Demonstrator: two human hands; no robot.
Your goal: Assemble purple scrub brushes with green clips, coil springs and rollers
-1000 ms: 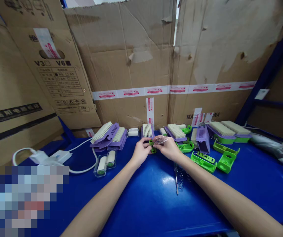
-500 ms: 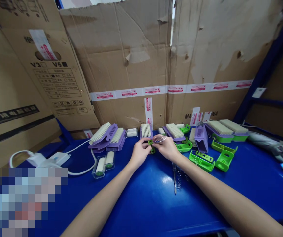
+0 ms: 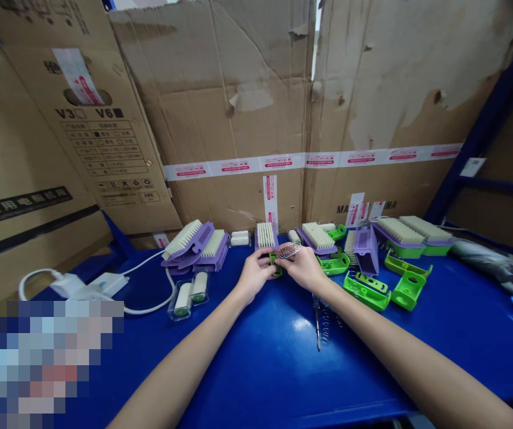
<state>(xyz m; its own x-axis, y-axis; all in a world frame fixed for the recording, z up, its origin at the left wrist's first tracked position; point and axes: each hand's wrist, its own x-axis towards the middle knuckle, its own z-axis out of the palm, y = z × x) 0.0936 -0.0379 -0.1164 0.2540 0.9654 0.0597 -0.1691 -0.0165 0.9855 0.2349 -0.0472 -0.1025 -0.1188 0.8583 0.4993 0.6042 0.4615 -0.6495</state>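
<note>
Near the middle of the blue table, my left hand [image 3: 255, 275] grips a small green plastic part [image 3: 276, 264], partly covered by my fingers. Close against it, my right hand [image 3: 303, 267] pinches a coppery metal coil spring [image 3: 289, 250], whose loops stick up above the fingers. The fingertips of both hands almost meet at the green part. Just behind them a purple brush head with cream bristles [image 3: 265, 235] lies on the table. A screwdriver [image 3: 317, 322] and loose coil springs [image 3: 325, 325] lie below my right wrist.
Green plastic shells [image 3: 366, 291] and purple brush heads [image 3: 317, 237] lie to the right. More purple brush heads [image 3: 183, 243] and cream rollers in a clear case [image 3: 183, 300] are at left, beside a white power strip [image 3: 106, 286]. A cardboard wall [image 3: 238, 131] closes the back.
The green part in my left hand looks turned a little more upright. Both hands stay in nearly the same place, and the view has shifted slightly.
</note>
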